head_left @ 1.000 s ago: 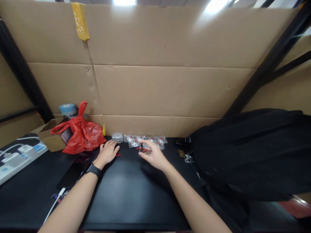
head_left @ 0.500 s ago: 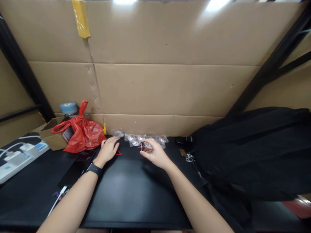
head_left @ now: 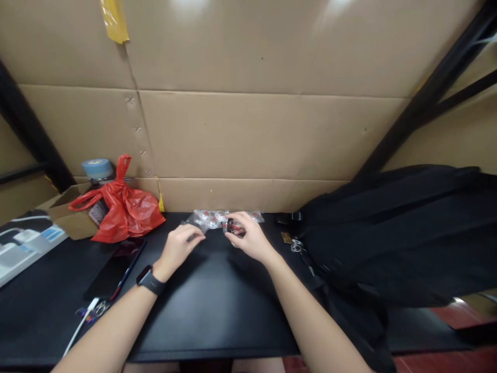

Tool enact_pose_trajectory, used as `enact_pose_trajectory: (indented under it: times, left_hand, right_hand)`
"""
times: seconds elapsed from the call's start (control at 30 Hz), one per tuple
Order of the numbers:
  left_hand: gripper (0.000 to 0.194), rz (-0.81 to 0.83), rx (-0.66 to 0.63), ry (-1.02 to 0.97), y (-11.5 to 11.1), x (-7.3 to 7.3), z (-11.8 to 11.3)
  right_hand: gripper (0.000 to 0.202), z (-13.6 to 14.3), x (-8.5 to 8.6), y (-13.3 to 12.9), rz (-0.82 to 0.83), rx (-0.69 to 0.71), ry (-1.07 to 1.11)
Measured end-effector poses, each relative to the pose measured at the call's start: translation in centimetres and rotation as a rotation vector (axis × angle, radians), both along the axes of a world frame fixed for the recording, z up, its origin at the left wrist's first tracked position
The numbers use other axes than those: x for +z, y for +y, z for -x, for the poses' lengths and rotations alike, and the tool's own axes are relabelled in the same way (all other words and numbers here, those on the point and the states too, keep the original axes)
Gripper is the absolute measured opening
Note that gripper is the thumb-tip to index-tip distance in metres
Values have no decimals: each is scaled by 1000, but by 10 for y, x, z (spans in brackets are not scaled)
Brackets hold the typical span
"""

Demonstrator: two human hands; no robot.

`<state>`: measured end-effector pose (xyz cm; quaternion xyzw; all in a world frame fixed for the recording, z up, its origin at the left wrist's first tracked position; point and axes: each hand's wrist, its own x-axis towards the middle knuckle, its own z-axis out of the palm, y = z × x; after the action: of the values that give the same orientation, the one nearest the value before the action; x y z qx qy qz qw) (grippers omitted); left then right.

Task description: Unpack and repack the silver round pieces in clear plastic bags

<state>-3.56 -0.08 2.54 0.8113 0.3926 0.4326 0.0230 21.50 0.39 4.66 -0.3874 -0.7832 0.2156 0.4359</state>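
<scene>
My left hand (head_left: 181,247), a dark watch on its wrist, is over the black table with fingers curled in a pinch. A crumpled clear plastic bag (head_left: 197,223) shows at its fingertips and seems held there. To the right, my right hand (head_left: 251,237) closes thumb and fingers around a small round shiny trinket with a red cord (head_left: 234,228); its exact kind is unclear. Behind the hands lie several small clear packets (head_left: 213,219) with round silvery and red contents, partly hidden by my right hand.
A red plastic bag (head_left: 130,210), a small cardboard box (head_left: 75,215) and a blue-lidded jar (head_left: 98,168) stand at the left. Nearer are a phone (head_left: 114,269) on a cable and a white power strip (head_left: 33,243). A black backpack (head_left: 396,243) fills the right, beside some keys (head_left: 297,245).
My left hand has moved right, toward my right hand, its fingers now curled by the clear bag. The red piece beside it is out of sight. The view has tilted slightly.
</scene>
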Motion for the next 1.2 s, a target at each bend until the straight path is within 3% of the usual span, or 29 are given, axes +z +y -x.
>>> enact_pose_trajectory:
  times: [0.13, 0.27, 0.43, 0.57, 0.8, 1.03, 1.2]
  left_hand:
    - [10, 134, -173, 290, -15, -1, -24]
    - [10, 220, -260, 460, -22, -5, -33]
    - [29, 249, -247, 510, -23, -10, -26]
    - [41, 296, -229, 538, -24, -12, -21]
    - [45, 370, -240, 530, -25, -11, -18]
    - [46, 450, -315, 539, -24, -3, -13]
    - [44, 460, -331, 526, -25, 2, -14]
  right_hand:
    - [43, -6, 0, 2, -22, -26, -124]
    - [49, -11, 5, -2, -9, -1, -291]
    - [27, -14, 14, -11, 131, 58, -552]
    - [20, -11, 11, -14, 221, 38, -671]
    - [24, -5, 3, -13, 264, -29, -691]
    - [22, -6, 0, -11, 245, 81, -671]
    - [23, 2, -4, -8, 209, 70, -585]
